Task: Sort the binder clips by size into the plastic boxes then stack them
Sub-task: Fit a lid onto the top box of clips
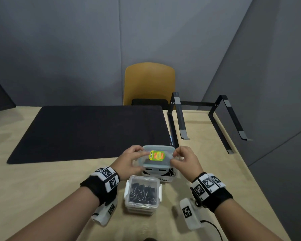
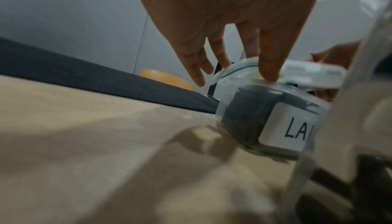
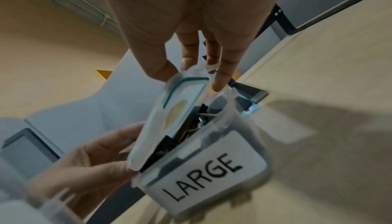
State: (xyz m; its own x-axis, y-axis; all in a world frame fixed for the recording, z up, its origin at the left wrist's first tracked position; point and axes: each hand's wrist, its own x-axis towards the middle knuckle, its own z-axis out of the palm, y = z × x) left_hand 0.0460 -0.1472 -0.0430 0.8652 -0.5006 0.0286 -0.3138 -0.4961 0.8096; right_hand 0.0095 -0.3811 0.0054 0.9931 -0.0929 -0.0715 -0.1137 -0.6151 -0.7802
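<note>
A clear plastic box labelled LARGE [image 1: 164,179] [image 2: 273,122] [image 3: 212,175] stands on the table with black binder clips [image 3: 186,132] inside. Over it I hold a clear lid [image 1: 156,158] [image 2: 297,70] [image 3: 169,118] with a teal seal and a yellow-green sticker, tilted, not seated. My left hand [image 1: 131,160] [image 2: 229,55] grips the lid's left edge; my right hand [image 1: 182,159] [image 3: 191,56] pinches its right edge. Nearer me, a closed box of small black clips [image 1: 142,191] sits atop other stacked boxes.
A black mat [image 1: 87,131] covers the table's [image 1: 33,188] far left half. A black metal stand [image 1: 205,119] is at the back right, just behind the box. A yellow chair [image 1: 149,82] is beyond the table. The table's right edge runs close by.
</note>
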